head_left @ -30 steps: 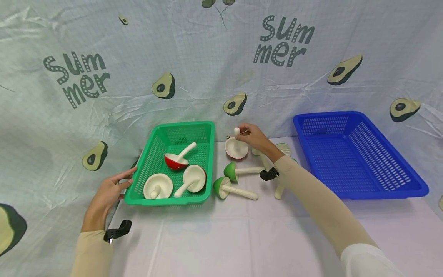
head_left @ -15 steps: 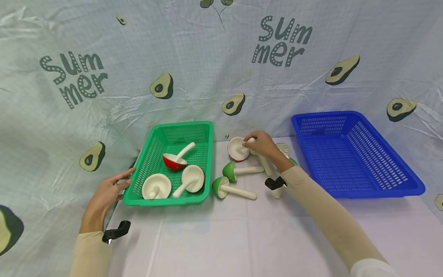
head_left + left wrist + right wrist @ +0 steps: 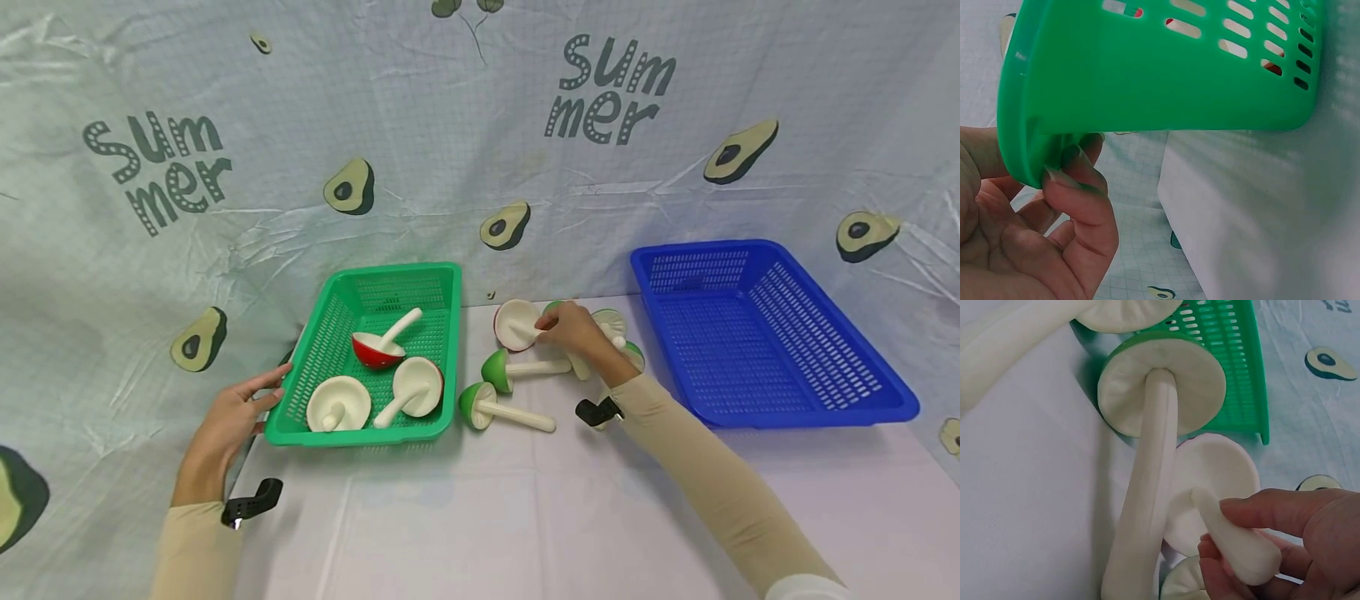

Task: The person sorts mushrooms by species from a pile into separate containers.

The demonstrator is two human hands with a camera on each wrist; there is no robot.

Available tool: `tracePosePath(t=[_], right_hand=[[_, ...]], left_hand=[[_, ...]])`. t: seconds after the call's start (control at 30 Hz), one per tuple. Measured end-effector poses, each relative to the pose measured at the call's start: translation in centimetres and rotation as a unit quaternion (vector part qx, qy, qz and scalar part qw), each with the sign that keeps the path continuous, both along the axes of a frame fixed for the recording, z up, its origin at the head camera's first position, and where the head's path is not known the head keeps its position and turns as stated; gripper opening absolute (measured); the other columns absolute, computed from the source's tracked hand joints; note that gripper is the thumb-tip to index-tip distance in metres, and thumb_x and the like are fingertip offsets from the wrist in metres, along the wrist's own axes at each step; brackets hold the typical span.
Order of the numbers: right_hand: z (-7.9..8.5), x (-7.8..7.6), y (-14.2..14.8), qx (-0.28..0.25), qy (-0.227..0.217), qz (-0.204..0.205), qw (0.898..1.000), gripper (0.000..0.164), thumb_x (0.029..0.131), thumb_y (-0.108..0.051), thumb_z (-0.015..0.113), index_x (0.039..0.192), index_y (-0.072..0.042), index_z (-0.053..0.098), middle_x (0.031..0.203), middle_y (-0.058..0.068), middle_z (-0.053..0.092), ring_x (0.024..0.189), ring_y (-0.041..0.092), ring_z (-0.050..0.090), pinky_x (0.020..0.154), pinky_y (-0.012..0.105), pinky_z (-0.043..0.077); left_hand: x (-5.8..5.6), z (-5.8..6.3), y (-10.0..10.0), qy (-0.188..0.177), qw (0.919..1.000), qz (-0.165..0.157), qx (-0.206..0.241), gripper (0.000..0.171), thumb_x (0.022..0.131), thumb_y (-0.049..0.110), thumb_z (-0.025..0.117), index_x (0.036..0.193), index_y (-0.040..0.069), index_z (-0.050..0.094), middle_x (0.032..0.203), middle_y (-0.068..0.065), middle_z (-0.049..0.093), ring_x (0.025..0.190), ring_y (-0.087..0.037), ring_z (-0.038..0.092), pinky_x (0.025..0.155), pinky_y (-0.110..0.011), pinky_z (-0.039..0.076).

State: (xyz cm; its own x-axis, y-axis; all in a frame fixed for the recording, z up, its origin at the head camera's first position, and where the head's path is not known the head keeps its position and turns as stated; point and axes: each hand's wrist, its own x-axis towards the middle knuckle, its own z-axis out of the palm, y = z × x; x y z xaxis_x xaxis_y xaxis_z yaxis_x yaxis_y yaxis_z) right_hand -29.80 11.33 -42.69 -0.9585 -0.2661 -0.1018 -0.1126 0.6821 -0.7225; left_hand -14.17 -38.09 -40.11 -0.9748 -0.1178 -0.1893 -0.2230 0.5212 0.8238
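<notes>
My right hand (image 3: 573, 329) pinches the white stem of a red-rimmed toy mushroom (image 3: 515, 325), whose pale underside faces me at the back of the table. In the right wrist view the thumb and fingers close round that stem (image 3: 1238, 547). My left hand (image 3: 234, 418) grips the rim of the green basket (image 3: 456, 350) at its front left corner, with fingers curled under the lip (image 3: 1019, 125) in the left wrist view. Inside the basket lie a red toy mushroom (image 3: 377, 350) and two pale-undersided ones (image 3: 339, 402).
Two green toy mushrooms (image 3: 495, 371) lie right of the green basket, stems pointing right. More green-capped ones (image 3: 609, 321) lie partly hidden behind the right hand and arm. A blue basket (image 3: 806, 417) stands at the right. A printed cloth wall (image 3: 420, 100) rises behind.
My right hand has shifted slightly right and lower, tipping the red mushroom so its stem leans from upright toward the right. The left hand stays on the basket.
</notes>
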Motion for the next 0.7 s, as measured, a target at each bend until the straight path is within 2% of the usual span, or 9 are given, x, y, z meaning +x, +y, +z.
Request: tracePosePath(t=[0.2,0.33,0.47,0.57,0.7], right_hand=[[-0.3,0.6,0.1,0.011,-0.015,0.007,1.000,0.027,0.083,-0.007,0.078,0.109,-0.002,0.078,0.106,0.010,0.074,0.095,0.023,0.066,0.077,0.032,0.054],[-0.8,0.5,0.3,0.000,-0.022,0.021,1.000,0.033,0.081,-0.004,0.078,0.113,0.001,0.076,0.106,0.012,0.073,0.091,0.020,0.065,0.071,0.026,0.054],[-1.2,0.4,0.6,-0.055,-0.064,0.021,0.996,0.037,0.086,-0.004,0.078,0.122,0.003,0.072,0.117,0.015,0.065,0.098,0.021,0.064,0.075,0.024,0.052],[-1.4,0.3,0.9,-0.101,-0.107,0.012,0.989,0.040,0.089,-0.007,0.078,0.128,0.000,0.070,0.124,0.014,0.056,0.102,0.020,0.059,0.077,0.023,0.052],[-1.4,0.3,1.2,-0.151,-0.158,0.006,0.976,0.046,0.088,-0.007,0.079,0.132,-0.003,0.068,0.129,0.014,0.059,0.098,0.016,0.062,0.077,0.024,0.055]], left_hand=[[0.0,0.1,0.0,0.002,1.0000,-0.003,-0.003,0.054,0.109,0.026,0.048,0.159,0.012,0.033,0.144,-0.016,0.039,0.093,0.006,0.056,0.075,-0.028,0.056],[0.0,0.1,0.1,0.003,1.0000,-0.001,-0.005,0.054,0.109,0.026,0.049,0.159,0.013,0.033,0.142,-0.016,0.041,0.092,0.006,0.056,0.075,-0.028,0.056],[0.0,0.0,0.1,0.002,1.0000,0.000,0.001,0.054,0.109,0.025,0.049,0.159,0.012,0.033,0.142,-0.016,0.040,0.093,0.005,0.056,0.075,-0.028,0.056],[0.0,-0.1,0.0,0.004,1.0000,0.000,0.004,0.054,0.109,0.025,0.049,0.159,0.012,0.033,0.141,-0.015,0.041,0.093,0.005,0.057,0.074,-0.029,0.056],[0.0,-0.2,-0.2,0.010,0.9999,-0.004,0.005,0.054,0.109,0.025,0.049,0.159,0.011,0.033,0.140,-0.015,0.042,0.092,0.005,0.058,0.074,-0.029,0.056]])
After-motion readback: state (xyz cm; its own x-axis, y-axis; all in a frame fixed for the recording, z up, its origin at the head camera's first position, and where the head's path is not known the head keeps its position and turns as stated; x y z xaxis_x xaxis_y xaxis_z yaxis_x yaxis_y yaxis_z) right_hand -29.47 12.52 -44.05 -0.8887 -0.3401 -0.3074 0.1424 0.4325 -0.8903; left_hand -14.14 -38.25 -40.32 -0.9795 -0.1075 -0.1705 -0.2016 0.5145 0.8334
